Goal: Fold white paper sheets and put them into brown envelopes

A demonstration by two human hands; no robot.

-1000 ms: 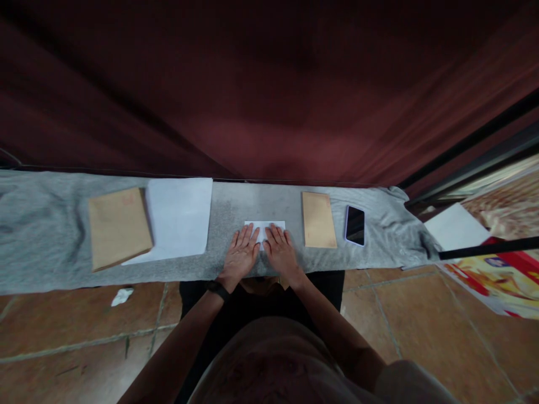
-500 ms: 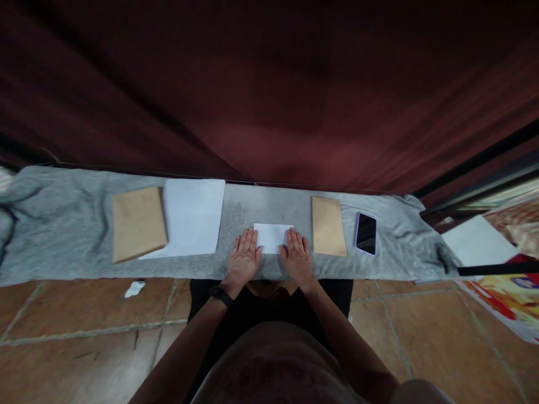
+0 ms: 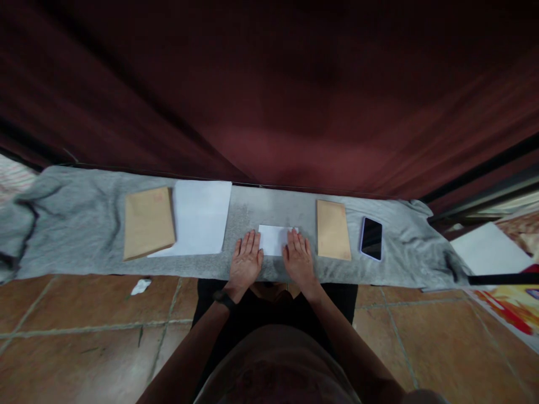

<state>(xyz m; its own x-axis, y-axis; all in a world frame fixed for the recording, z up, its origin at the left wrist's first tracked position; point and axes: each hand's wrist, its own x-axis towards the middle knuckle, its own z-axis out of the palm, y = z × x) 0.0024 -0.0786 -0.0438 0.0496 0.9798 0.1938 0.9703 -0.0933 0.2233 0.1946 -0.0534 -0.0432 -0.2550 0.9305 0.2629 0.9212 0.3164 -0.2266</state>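
Observation:
A small folded white paper (image 3: 273, 240) lies flat on the grey cloth in front of me. My left hand (image 3: 245, 262) rests palm down at its left edge, fingers stretched forward, with a dark band on the wrist. I cannot tell whether its fingertips touch the paper. My right hand (image 3: 298, 259) lies flat over the paper's right end, fingers extended and covering part of it. Right of that hand is a slim brown envelope (image 3: 333, 230). To the left are larger white sheets (image 3: 202, 216), partly under a stack of brown envelopes (image 3: 149, 221).
A phone (image 3: 371, 238) lies right of the slim envelope. The grey cloth (image 3: 84, 224) covers a narrow bench against a dark red curtain (image 3: 269, 151). A white sheet (image 3: 490, 249) sits at the far right. Crumpled tissue (image 3: 141, 287) is on the tiled floor.
My left hand has slid slightly left relative to the small paper, uncovering its left edge. My right hand stays on the right end. The whole view has shifted a little.

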